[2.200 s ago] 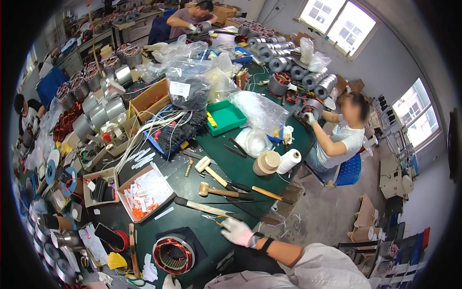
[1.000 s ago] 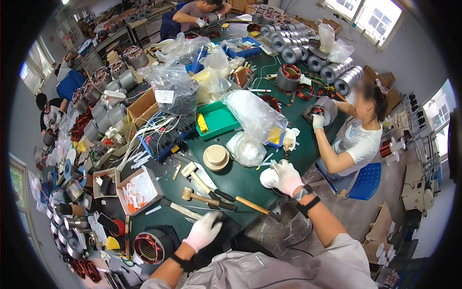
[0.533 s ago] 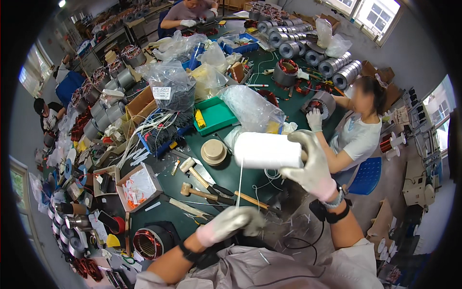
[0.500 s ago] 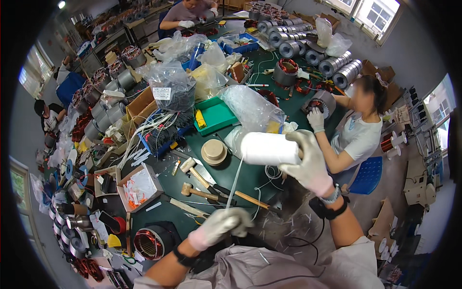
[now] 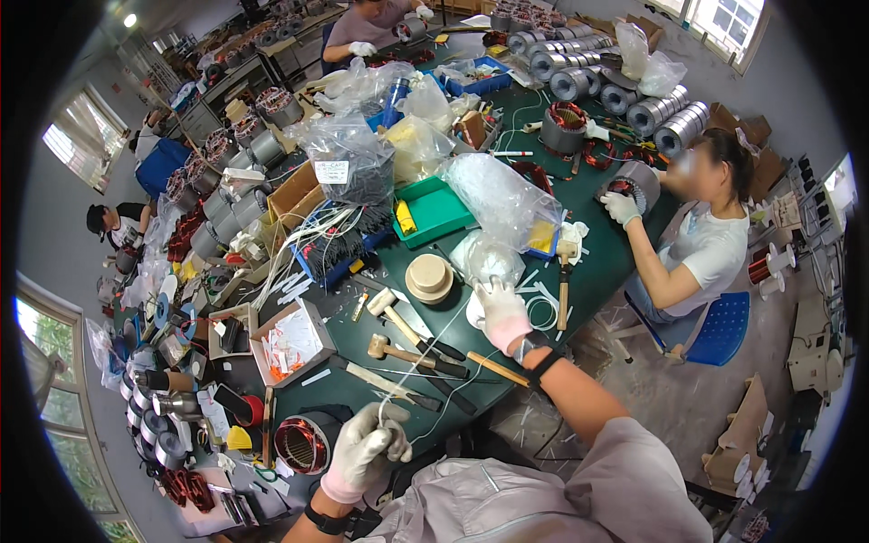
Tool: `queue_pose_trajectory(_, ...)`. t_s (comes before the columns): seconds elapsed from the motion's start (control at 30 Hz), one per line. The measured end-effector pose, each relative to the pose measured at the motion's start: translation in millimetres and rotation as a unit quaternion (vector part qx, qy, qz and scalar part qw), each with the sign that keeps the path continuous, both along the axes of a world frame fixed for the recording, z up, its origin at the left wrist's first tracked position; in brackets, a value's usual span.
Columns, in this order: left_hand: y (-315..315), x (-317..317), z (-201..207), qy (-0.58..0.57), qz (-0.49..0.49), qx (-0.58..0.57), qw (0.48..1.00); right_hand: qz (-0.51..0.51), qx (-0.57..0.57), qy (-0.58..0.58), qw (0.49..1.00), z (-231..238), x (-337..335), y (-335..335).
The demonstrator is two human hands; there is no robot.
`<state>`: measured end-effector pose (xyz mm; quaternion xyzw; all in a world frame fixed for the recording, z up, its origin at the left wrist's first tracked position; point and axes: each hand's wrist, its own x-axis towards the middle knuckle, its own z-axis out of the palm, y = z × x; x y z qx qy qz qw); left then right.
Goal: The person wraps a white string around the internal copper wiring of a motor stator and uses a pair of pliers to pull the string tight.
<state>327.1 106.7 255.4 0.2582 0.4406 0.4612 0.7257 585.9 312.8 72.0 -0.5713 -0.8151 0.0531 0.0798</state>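
Observation:
My left hand, in a white glove, is closed in front of my body around a white cord. The cord stretches from there up and to the right, toward a white spool at the table's near right part. Over that spool lies my gloved right hand, its fingers on it and hiding most of it. Just beyond these fingers is a clear plastic bag. A beige stepped round block stands left of the spool. Several mallets, one with a pale head, lie between my hands and that block.
Another mallet lies right of the spool. A wound motor stator sits near my left arm. Farther off are a green tray, bagged parts and a small box of paper pieces. A co-worker handles a stator at the right.
My right hand has lowered the white spool from the air to the table, moving left and away from me. My left hand has shifted left, still with the cord. The view has turned slightly.

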Motion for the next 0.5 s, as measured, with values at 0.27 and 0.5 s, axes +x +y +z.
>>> queue_pose_trajectory(0.27,64.1,20.1,44.7,-0.040,0.072,0.153,0.985,0.336,-0.572,0.413,0.624,69.5,-39.6,-134.7)
queue_pose_trajectory(0.5,150.6,-89.5,77.3,0.005,0.226,0.274,0.935,-0.006,-0.419,0.135,0.898,-28.9,195.1,-167.7)
